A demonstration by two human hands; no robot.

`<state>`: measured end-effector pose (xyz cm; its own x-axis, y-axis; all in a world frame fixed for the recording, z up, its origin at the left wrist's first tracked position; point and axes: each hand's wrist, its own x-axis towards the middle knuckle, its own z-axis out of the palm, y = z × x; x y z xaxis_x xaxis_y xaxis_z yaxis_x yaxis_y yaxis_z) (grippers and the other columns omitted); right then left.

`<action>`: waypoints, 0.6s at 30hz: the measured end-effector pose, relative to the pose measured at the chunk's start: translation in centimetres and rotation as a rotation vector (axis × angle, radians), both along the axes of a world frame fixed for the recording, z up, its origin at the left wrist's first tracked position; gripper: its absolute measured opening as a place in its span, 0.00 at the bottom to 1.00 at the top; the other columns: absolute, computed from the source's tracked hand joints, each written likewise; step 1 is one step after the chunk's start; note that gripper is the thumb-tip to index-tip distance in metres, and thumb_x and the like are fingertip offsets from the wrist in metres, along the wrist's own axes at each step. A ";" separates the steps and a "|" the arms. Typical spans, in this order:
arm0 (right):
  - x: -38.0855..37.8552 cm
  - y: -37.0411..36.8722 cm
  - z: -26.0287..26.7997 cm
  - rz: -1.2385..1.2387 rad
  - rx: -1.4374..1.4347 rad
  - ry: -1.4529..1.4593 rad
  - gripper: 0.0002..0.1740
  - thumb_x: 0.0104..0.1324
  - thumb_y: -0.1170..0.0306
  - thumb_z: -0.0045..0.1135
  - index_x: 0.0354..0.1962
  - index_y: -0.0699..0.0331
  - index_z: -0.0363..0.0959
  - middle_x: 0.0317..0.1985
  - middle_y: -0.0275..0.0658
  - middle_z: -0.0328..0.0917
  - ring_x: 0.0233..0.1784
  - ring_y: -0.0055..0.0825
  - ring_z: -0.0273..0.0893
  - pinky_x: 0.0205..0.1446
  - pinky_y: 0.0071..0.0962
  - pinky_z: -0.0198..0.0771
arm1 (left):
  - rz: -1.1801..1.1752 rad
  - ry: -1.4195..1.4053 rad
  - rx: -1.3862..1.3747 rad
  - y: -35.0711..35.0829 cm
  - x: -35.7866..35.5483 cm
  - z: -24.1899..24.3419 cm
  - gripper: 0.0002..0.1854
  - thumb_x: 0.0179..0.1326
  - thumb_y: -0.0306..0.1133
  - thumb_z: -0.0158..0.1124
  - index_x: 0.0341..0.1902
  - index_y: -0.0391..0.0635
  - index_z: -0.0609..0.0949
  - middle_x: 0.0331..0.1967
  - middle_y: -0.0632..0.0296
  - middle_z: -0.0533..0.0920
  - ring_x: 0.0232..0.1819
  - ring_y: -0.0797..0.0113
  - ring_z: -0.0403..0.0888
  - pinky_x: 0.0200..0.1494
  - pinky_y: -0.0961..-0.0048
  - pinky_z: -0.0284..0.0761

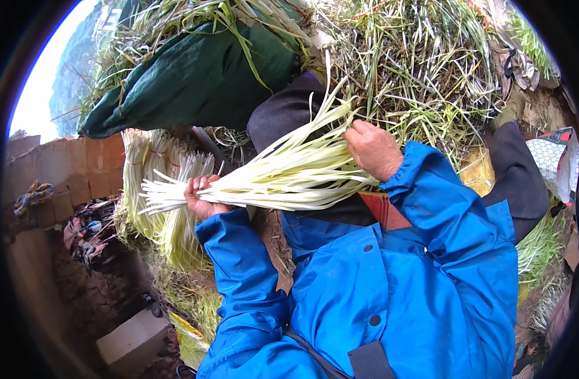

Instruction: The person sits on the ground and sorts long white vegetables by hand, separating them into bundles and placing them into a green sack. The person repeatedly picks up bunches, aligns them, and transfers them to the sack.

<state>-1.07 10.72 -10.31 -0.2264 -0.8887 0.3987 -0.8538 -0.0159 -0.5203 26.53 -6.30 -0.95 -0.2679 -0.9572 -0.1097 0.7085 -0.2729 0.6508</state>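
Observation:
A loose bunch of pale yellow-white leafy stalks [289,175], looking like blanched chives, lies across in front of me above my knee. My left hand [206,196] is wrapped around it near the white stem ends, which stick out to the left. At the leafy end, on the right, my right hand [372,149] has its fingers curled in at the tips, pinching some of the leaves. Its fingertips are partly hidden by the hand itself. Several tied bundles of the same stalks [161,175] stand below and left of my left hand.
A dark green cloth [199,71] heaped with leafy stalks lies at upper left. A large pile of mixed green and withered stalks [412,61] is ahead. Brick walling [76,163] and a pale block [133,334] are on the left; a white patterned bag [557,158] is on the right.

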 end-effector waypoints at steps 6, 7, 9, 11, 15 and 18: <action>-4.5 2.5 -4.7 -0.448 0.099 -1.381 0.09 0.60 0.69 0.47 0.32 0.63 0.75 0.19 0.30 0.70 0.18 0.18 0.66 0.22 0.19 0.66 | -0.322 0.166 -0.402 -0.7 -3.2 8.6 0.04 0.52 0.26 0.52 0.24 0.47 0.68 0.16 0.72 0.67 0.18 0.79 0.64 0.31 0.78 0.64; -5.9 3.6 -5.3 -0.565 0.155 -1.446 0.10 0.61 0.67 0.47 0.32 0.64 0.75 0.18 0.28 0.69 0.17 0.15 0.64 0.22 0.17 0.65 | -0.305 0.292 -0.430 -1.0 -2.9 10.5 0.03 0.51 0.26 0.53 0.29 0.46 0.69 0.18 0.72 0.68 0.18 0.80 0.66 0.31 0.78 0.65; -8.1 5.0 -6.5 -0.629 0.018 -1.567 0.15 0.63 0.62 0.47 0.30 0.66 0.75 0.17 0.29 0.68 0.15 0.14 0.63 0.20 0.15 0.63 | -0.488 0.475 -0.473 -2.2 -2.0 12.8 0.08 0.51 0.27 0.57 0.34 0.46 0.69 0.22 0.72 0.70 0.22 0.81 0.69 0.33 0.79 0.67; -9.2 5.9 -7.7 -0.503 -0.075 -1.407 0.17 0.62 0.59 0.48 0.29 0.67 0.74 0.15 0.29 0.67 0.14 0.15 0.62 0.20 0.15 0.61 | -0.537 0.355 -0.512 -3.9 -0.8 12.5 0.13 0.50 0.28 0.58 0.40 0.43 0.70 0.23 0.72 0.70 0.23 0.81 0.69 0.35 0.78 0.67; -8.0 6.5 -9.7 -0.421 -0.023 -1.314 0.10 0.60 0.66 0.52 0.31 0.66 0.74 0.17 0.30 0.70 0.15 0.14 0.62 0.21 0.15 0.60 | -0.241 -0.127 -0.354 -5.6 4.0 8.6 0.19 0.54 0.29 0.51 0.50 0.42 0.67 0.20 0.70 0.67 0.27 0.74 0.68 0.47 0.63 0.67; -6.7 6.6 -10.0 -0.394 0.084 -0.918 0.09 0.55 0.75 0.53 0.36 0.62 0.74 0.22 0.31 0.73 0.24 0.14 0.67 0.28 0.17 0.64 | 0.096 -0.357 -0.240 -5.0 7.2 4.9 0.20 0.51 0.29 0.53 0.50 0.42 0.66 0.20 0.70 0.71 0.26 0.73 0.71 0.45 0.63 0.69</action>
